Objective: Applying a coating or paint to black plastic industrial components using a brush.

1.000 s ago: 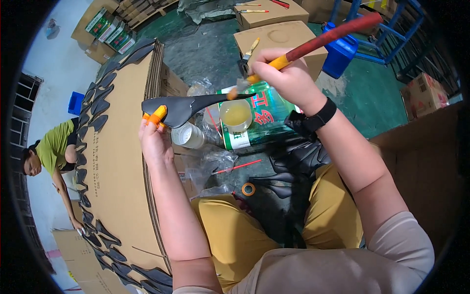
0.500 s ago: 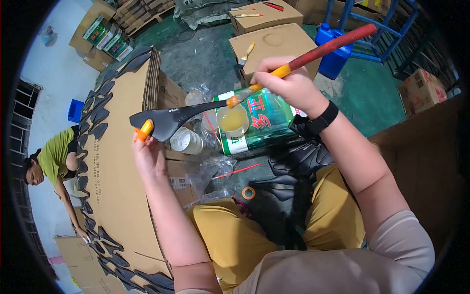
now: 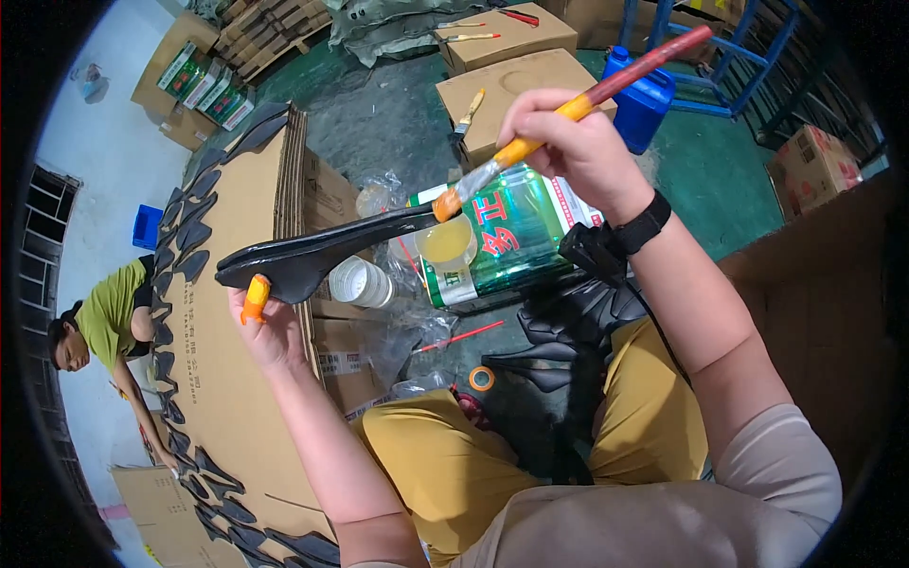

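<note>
My left hand [image 3: 273, 333], with an orange finger cover on one digit, grips the broad end of a black bicycle-saddle-shaped piece [image 3: 327, 254]. Its narrow end points right, over a translucent cup [image 3: 449, 244] of yellowish liquid. In my right hand [image 3: 589, 151] is a paintbrush [image 3: 549, 123] with a dark red handle and yellow wrapping. The orange-stained bristles touch or nearly touch the narrow tip of the piece. The cup sits on a large green tin [image 3: 525, 237]; a white tub [image 3: 362, 282] stands beside it.
Several black pieces [image 3: 194, 237] line the edge of a cardboard stack [image 3: 246, 312], where a person in green [image 3: 106, 308] reaches in. More brushes [image 3: 470, 112] lie on boxes [image 3: 511, 80] ahead. A blue jerrycan [image 3: 644, 109] stands right; a tape roll [image 3: 481, 379] lies on the floor.
The black piece has shifted left and tilted, showing its glossy side edge. My left hand moved left with it. The brush has swung slightly left, still at the narrow tip.
</note>
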Demonstrator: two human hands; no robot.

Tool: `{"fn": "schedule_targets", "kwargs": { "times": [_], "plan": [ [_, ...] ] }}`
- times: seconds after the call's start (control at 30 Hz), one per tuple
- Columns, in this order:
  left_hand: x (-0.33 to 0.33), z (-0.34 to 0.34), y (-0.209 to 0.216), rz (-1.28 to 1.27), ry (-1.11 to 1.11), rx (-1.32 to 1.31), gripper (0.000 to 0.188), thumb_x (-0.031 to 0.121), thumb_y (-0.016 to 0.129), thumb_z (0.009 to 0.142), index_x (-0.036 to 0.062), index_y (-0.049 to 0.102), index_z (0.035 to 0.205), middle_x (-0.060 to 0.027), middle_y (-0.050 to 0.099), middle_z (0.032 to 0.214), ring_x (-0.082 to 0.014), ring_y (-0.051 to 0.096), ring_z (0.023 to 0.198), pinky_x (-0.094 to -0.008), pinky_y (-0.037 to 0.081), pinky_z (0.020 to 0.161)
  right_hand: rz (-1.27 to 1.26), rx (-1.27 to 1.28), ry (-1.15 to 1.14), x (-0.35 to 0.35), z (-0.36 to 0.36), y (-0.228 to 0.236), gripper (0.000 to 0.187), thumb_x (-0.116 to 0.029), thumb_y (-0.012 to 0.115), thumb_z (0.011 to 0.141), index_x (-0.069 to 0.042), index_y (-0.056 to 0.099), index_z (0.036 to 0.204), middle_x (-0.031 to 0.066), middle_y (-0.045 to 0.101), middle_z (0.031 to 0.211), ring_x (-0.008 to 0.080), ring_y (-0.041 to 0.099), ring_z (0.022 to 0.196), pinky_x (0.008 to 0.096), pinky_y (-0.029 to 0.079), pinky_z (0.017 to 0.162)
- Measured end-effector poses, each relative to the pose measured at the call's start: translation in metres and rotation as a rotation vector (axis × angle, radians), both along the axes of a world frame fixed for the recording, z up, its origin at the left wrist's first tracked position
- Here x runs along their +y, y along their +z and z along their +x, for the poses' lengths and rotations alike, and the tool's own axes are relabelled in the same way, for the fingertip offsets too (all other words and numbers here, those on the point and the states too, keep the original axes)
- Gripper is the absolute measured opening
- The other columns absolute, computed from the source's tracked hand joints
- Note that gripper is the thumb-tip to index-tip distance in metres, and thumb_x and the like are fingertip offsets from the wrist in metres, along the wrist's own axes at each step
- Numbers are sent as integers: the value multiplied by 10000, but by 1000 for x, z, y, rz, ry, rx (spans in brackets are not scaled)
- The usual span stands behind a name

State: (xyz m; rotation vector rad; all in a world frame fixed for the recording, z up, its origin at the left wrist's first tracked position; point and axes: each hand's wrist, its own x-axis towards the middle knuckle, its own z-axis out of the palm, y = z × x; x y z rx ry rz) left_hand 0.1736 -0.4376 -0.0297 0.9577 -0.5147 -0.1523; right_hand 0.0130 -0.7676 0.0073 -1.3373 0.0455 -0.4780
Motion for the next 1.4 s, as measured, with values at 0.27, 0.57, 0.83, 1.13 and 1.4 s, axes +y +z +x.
{"fn": "schedule_targets", "kwargs": {
  "times": [0.27, 0.57, 0.83, 1.13, 1.4],
  "plan": [
    [18, 6, -8, -46, -67, -142, 489, 75, 653, 776, 36, 443, 1216, -137, 556, 1145, -254, 557, 1046, -407, 433, 949, -77, 72, -105, -16, -5, 2, 141, -159, 545, 814, -50, 613, 754, -9, 579, 674, 28, 437, 504, 173, 312, 442],
    [26, 8, -13, -19, -49, -204, 589, 193, 727, 735, 54, 452, 1237, -116, 553, 1161, -281, 510, 1143, -471, 312, 1065, -186, 69, 1, -2, -2, -3, 111, -135, 545, 815, -41, 571, 762, 4, 561, 670, 25, 395, 471, 175, 268, 416],
    [31, 12, -14, -4, -42, -240, 561, 222, 723, 733, 55, 467, 1204, -109, 554, 1155, -290, 509, 1143, -486, 225, 1106, -46, -19, 30, 12, -5, 9, 115, -138, 558, 807, -40, 598, 763, -19, 512, 610, 36, 404, 473, 183, 294, 428],
    [47, 16, -14, 74, 77, -320, 658, 274, 782, 690, 56, 469, 1227, -111, 559, 1186, -290, 501, 1163, -462, 298, 1074, -250, 242, -47, -1, 25, -33, 152, -210, 611, 769, -60, 617, 752, -10, 563, 687, 82, 534, 661, 235, 428, 588],
    [15, -14, 3, 405, 262, -514, 433, 72, 737, 723, 21, 547, 1109, -150, 557, 1179, -248, 517, 1123, -394, 337, 1030, -723, 281, 69, 34, 76, -110, 302, -328, 681, 766, -33, 630, 805, 173, 631, 776, 333, 615, 772, 373, 475, 690]
  ]
}}
